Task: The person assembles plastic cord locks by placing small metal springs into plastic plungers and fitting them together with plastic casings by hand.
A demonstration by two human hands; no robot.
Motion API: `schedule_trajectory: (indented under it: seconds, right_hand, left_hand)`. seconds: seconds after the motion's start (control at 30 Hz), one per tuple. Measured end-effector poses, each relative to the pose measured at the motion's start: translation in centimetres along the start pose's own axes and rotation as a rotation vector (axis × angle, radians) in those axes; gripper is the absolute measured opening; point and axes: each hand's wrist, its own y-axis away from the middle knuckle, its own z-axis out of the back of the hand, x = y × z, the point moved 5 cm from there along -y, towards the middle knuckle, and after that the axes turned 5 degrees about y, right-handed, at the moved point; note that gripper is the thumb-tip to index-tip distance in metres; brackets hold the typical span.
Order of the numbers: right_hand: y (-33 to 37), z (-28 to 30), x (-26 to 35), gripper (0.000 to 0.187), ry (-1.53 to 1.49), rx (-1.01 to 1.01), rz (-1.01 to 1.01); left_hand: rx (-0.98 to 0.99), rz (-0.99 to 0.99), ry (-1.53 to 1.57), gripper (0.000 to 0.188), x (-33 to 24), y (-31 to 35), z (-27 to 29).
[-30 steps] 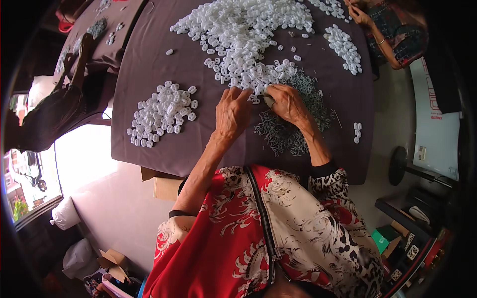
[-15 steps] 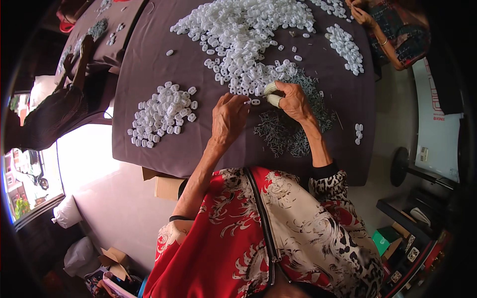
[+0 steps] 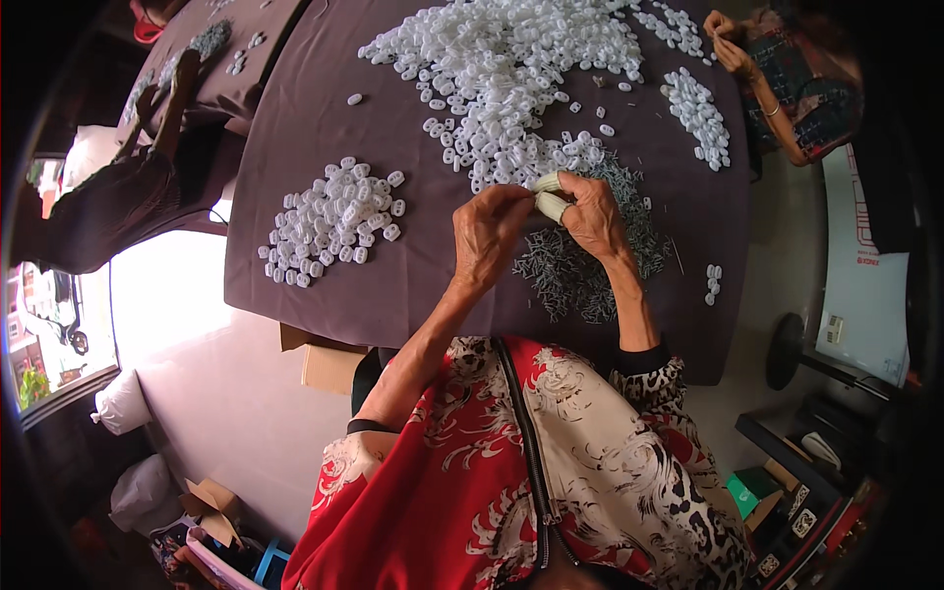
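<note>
My left hand (image 3: 489, 234) is closed in a pinch, its fingertips brought up to those of my right hand (image 3: 592, 218). Pale ribbed covers (image 3: 553, 197) sit on the thumb and a finger of my right hand, which is also pinched. Whatever lies between the fingertips is too small and hidden to make out. Just beyond them spreads a big heap of small white plastic pieces (image 3: 511, 84), oval with two dark slots. Under and beside my right hand lies a pile of thin grey metal pins (image 3: 570, 270). A smaller heap of white pieces (image 3: 334, 221) is left of my left hand.
A brown cloth covers the table (image 3: 423, 295). More white pieces (image 3: 696, 118) lie at the far right, near another person's hands (image 3: 733, 49). A few white pieces (image 3: 712, 283) sit by the right edge. Another person works at a second table (image 3: 251, 74) at left. A cardboard box (image 3: 334, 368) stands below the table edge.
My left hand has moved right and its fingertips now meet those of my right hand. Before, a gap lay between them. The whole view has shifted slightly.
</note>
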Motion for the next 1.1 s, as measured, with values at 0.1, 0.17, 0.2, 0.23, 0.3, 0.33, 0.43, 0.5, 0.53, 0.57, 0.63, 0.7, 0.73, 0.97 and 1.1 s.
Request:
schedule_trajectory:
  seconds: [0.1,0.17,0.2,0.23,0.3,0.33,0.43,0.5,0.53,0.57,0.63,0.7,0.73,0.97,1.1]
  right_hand:
    - [0.2,0.0,0.3,0.014,-0.056,-0.046,0.001]
    - [0.1,0.1,0.7,0.014,0.049,-0.045,0.035]
    - [0.1,0.2,1.1,0.014,0.059,-0.071,0.088]
    - [-0.1,0.1,1.1,0.014,0.059,-0.07,0.089]
    - [0.0,-0.5,1.5,0.02,0.328,-0.1,0.215]
    - [-0.1,-0.5,1.4,0.021,0.284,-0.071,0.182]
    - [0.1,-0.1,0.8,0.021,0.013,-0.02,0.058]
    - [0.2,0.2,-0.5,0.019,-0.072,-0.021,0.036]
    - [0.3,0.6,-0.9,0.018,-0.037,-0.027,0.016]
    - [0.3,0.8,-1.0,0.017,-0.003,-0.033,-0.001]
    - [0.2,0.9,-1.0,0.016,0.009,-0.032,-0.009]
    - [0.3,1.0,-0.9,0.021,0.002,-0.046,-0.004]
    - [0.2,1.0,-0.9,0.021,0.002,-0.049,-0.003]
    - [0.2,0.3,-0.2,0.022,0.045,0.032,-0.005]
    - [0.0,0.1,0.6,0.016,0.063,0.046,0.022]
  left_hand:
    - [-0.013,0.003,0.193,0.018,1.1,-0.1,-0.2]
    - [0.009,0.177,0.367,0.017,1.8,-0.3,-0.3]
    - [0.008,0.176,0.368,0.017,1.9,-0.4,-0.5]
    - [-0.016,0.205,0.442,0.017,2.3,-0.5,-0.7]
    - [-0.042,0.238,0.512,0.017,2.5,-0.6,-0.7]
    - [-0.047,0.268,0.543,0.018,2.6,-0.7,-0.5]
    - [-0.067,0.275,0.542,0.02,2.7,-1.1,0.3]
    - [-0.062,0.173,0.184,0.018,2.0,-1.2,0.7]
    - [-0.071,-0.062,-0.092,0.018,0.5,-1.0,0.7]
    - [-0.073,-0.063,-0.092,0.018,0.9,-1.0,0.8]
    - [-0.019,-0.324,-0.518,0.018,1.2,-0.6,0.3]
    - [-0.015,-0.349,-0.511,0.018,1.0,-0.5,0.4]
    - [-0.046,-0.388,-0.516,0.016,0.6,-0.6,0.7]
    - [-0.345,-0.489,-0.703,0.014,-0.4,-5.3,6.9]
    - [-0.322,-0.455,-0.672,0.013,-0.8,-6.9,7.2]
